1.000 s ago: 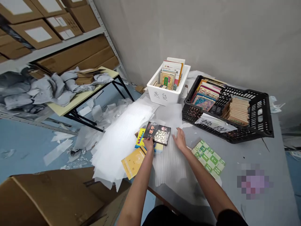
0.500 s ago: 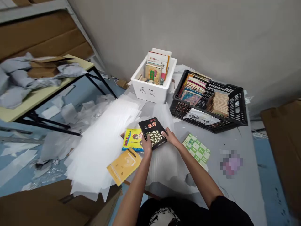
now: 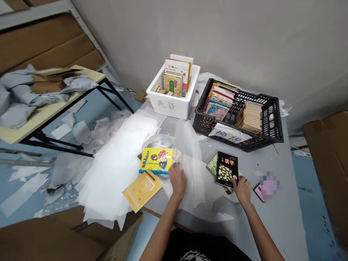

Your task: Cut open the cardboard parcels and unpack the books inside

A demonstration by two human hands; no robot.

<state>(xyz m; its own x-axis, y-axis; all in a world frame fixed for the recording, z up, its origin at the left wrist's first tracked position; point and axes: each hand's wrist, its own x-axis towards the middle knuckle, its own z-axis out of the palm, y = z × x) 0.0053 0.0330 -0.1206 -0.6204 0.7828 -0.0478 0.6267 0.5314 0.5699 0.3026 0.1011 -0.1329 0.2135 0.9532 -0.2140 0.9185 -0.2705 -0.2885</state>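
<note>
My right hand is at the lower right corner of a black crossword book, its thumb on the cover and fingers at the edge. That book lies over a green-patterned book, which shows only at the sides. My left hand is at the right edge of a yellow comic-style book, fingers slightly apart and partly hidden from above. Below the yellow book, an orange-yellow booklet overlaps white foam sheets.
A white foam box of books and a black plastic crate of books stand along the wall. Foam sheets pile on the left of the grey table. A phone, partly pixelated, lies to the right. Cardboard is at lower left.
The black book has moved right, from both hands onto the green-patterned book, with my right hand still at it. My left hand has let go of it and is now at the yellow book.
</note>
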